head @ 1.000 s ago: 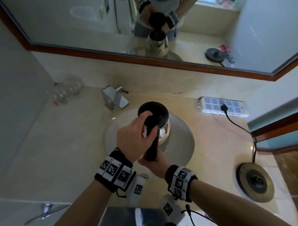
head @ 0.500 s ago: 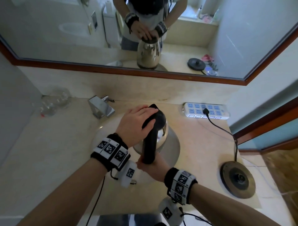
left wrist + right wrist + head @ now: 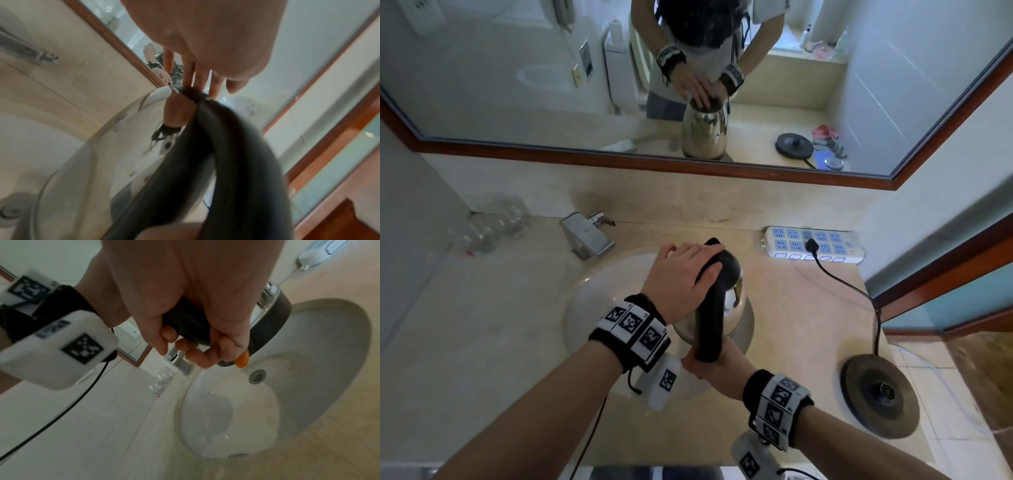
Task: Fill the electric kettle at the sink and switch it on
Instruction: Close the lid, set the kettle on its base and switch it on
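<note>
The steel kettle (image 3: 736, 301) hangs over the sink basin (image 3: 599, 298), its black lid (image 3: 727, 262) down. My left hand (image 3: 681, 274) lies flat on the lid with straight fingers (image 3: 197, 71), thumb beside the handle top. My right hand (image 3: 717, 368) grips the lower end of the black handle (image 3: 710, 325). In the right wrist view its fingers (image 3: 185, 305) curl round the handle just above the orange switch (image 3: 242, 361). The round kettle base (image 3: 878, 394) sits on the counter at the right, its cord plugged into the power strip (image 3: 813, 245).
A chrome faucet (image 3: 587, 236) stands at the back left of the basin, with the drain (image 3: 257, 376) below the kettle. Clear glasses (image 3: 489, 226) stand in the far left corner. A mirror runs along the back wall. A wooden door frame closes off the right.
The lid stood open a second ago; my left hand has pushed it down and now lies flat on it. The right hand has kept its grip on the handle.
</note>
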Motion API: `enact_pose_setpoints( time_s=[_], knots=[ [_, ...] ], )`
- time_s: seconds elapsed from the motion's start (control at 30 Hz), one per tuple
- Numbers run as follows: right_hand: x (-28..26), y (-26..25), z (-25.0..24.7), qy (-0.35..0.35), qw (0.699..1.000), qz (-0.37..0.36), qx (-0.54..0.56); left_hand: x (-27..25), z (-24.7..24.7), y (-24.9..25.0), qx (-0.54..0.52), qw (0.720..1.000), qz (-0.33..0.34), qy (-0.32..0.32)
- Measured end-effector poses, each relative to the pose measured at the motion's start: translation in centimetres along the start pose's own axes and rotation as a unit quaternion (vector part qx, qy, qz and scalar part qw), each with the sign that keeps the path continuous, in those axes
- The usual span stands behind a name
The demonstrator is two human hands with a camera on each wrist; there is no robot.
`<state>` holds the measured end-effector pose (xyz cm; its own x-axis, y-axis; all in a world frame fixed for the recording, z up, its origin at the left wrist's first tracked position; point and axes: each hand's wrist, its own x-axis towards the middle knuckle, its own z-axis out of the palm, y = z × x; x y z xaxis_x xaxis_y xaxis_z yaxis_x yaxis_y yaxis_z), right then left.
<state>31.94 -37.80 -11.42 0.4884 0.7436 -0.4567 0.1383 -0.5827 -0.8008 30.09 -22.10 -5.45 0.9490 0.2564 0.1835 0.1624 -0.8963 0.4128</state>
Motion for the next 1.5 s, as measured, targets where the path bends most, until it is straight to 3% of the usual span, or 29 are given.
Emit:
enact_pose_setpoints(
  time_s=[0.13, 0.2, 0.27, 0.3, 0.37, 0.43, 0.5, 0.57, 0.63, 0.77, 0.97, 1.07, 1.23, 1.3, 1.4, 1.5],
  knots=[
    [-0.4, 0.9, -1.2, 0.010, 1.000, -0.006, 0.009, -0.5, -0.3, 0.6, -0.158, 0.985, -0.049, 0.058],
    [-0.7, 0.7, -2.2, 0.020, 1.000, -0.014, 0.018, -1.6, -0.4, 0.5, -0.245, 0.954, -0.132, 0.114],
    [-1.2, 0.2, -3.3, 0.034, 0.999, -0.027, 0.026, -3.1, 0.4, 0.2, -0.370, 0.879, -0.274, 0.123],
    [-1.5, -0.3, -3.9, 0.044, 0.998, -0.034, 0.033, -3.9, 1.1, 0.0, -0.435, 0.828, -0.344, 0.085],
    [-2.3, -1.3, -5.3, 0.071, 0.995, -0.046, 0.045, -5.1, 2.5, 0.5, -0.533, 0.722, -0.435, -0.064],
    [-3.0, -2.3, -6.7, 0.095, 0.992, -0.060, 0.055, -5.2, 3.8, 1.7, -0.610, 0.613, -0.462, -0.197],
    [-3.9, -3.2, -8.0, 0.117, 0.989, -0.068, 0.063, -4.4, 4.6, 3.4, -0.665, 0.529, -0.446, -0.281],
    [-4.9, -3.7, -9.0, 0.147, 0.985, -0.066, 0.064, -3.1, 5.0, 5.7, -0.703, 0.475, -0.418, -0.325],
    [-6.1, -3.8, -9.8, 0.172, 0.982, -0.055, 0.063, -2.1, 5.1, 8.3, -0.735, 0.444, -0.401, -0.320],
    [-8.6, -3.7, -10.8, 0.208, 0.971, -0.031, 0.118, -1.0, 3.1, 13.0, -0.775, 0.416, -0.376, -0.291],
    [-12.6, -0.7, -11.5, 0.259, 0.954, 0.010, 0.150, -1.4, 4.4, 16.9, -0.769, 0.441, -0.350, -0.302],
    [-14.9, 1.4, -11.7, 0.278, 0.949, 0.034, 0.148, -2.0, 6.1, 19.2, -0.750, 0.440, -0.363, -0.335],
    [-18.5, 5.5, -12.3, 0.297, 0.939, 0.065, 0.159, -3.3, 10.1, 23.4, -0.717, 0.456, -0.410, -0.332],
    [-19.7, 7.3, -12.7, 0.288, 0.940, 0.063, 0.170, -3.9, 11.9, 24.9, -0.705, 0.462, -0.431, -0.322],
    [-21.3, 10.4, -13.6, 0.262, 0.947, 0.052, 0.179, -5.0, 14.4, 27.3, -0.689, 0.496, -0.443, -0.288],
    [-22.2, 13.8, -14.4, 0.249, 0.948, 0.045, 0.192, -5.9, 16.7, 29.7, -0.718, 0.494, -0.435, -0.224]
  ],
)
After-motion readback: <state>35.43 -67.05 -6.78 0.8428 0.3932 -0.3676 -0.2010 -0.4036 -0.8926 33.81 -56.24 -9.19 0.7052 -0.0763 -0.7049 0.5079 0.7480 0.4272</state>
